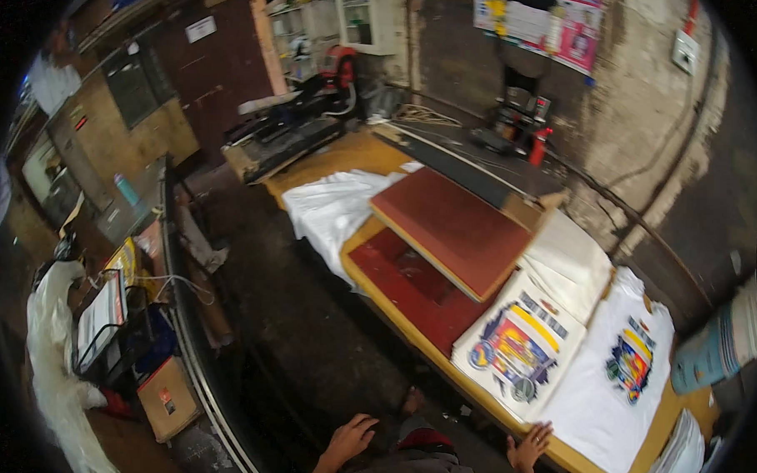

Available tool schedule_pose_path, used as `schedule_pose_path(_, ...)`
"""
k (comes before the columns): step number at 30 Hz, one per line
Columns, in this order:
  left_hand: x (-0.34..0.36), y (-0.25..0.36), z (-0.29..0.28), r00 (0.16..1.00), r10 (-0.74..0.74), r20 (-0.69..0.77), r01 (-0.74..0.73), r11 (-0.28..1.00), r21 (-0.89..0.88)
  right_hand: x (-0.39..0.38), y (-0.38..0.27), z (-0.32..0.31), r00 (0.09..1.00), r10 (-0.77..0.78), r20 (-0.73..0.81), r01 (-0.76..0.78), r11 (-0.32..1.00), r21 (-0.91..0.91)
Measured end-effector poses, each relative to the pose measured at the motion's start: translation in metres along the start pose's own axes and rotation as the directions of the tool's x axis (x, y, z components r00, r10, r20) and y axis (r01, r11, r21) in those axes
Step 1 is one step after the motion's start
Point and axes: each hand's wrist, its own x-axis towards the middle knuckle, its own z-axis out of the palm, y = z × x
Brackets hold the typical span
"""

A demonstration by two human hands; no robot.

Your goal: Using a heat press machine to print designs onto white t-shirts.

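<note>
My right hand (529, 448) rests with spread fingers at the front edge of the yellow table (465, 391), beside a stack of printed white sheets (514, 351) bearing a colourful design. It grips nothing. My left hand (352, 440) hangs in the air in front of my body, fingers loosely extended, holding nothing. To the right of the stack, a white T-shirt (593, 411) lies flat with a similar print on its front. Left of the stack, a thick reddish-brown board (450, 226) sits tilted above a flat red panel (410, 279). White fabric (338, 206) drapes over the table's left edge.
A black machine (290, 133) stands at the table's far left end. Rolled or stacked paper (712, 361) and folded white cloth (679, 460) are at the right. Across a dark floor gap, a left-hand bench holds a cardboard box (168, 398), a wire rack (104, 323) and plastic wrap (53, 367).
</note>
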Motion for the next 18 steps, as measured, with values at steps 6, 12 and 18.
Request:
schedule_pose_path(6, 0.058, -0.032, -0.019, 0.997, 0.052, 0.062, -0.052, 0.999, 0.008, -0.005, -0.019, -0.035, 0.993, 0.009, 0.117, 0.019, 0.971, -0.240)
schedule_pose_path(12, 0.129, -0.069, -0.083, 0.994, 0.104, 0.017, -0.104, 0.994, 0.026, 0.011, 0.016, -0.022, 0.979, -0.099, 0.179, 0.163, 0.908, -0.387)
schedule_pose_path(18, 0.229, -0.079, -0.164, 0.993, 0.102, -0.063, -0.094, 0.989, 0.117, 0.020, -0.034, -0.047, 0.966, 0.143, 0.214, 0.002, 0.827, -0.563)
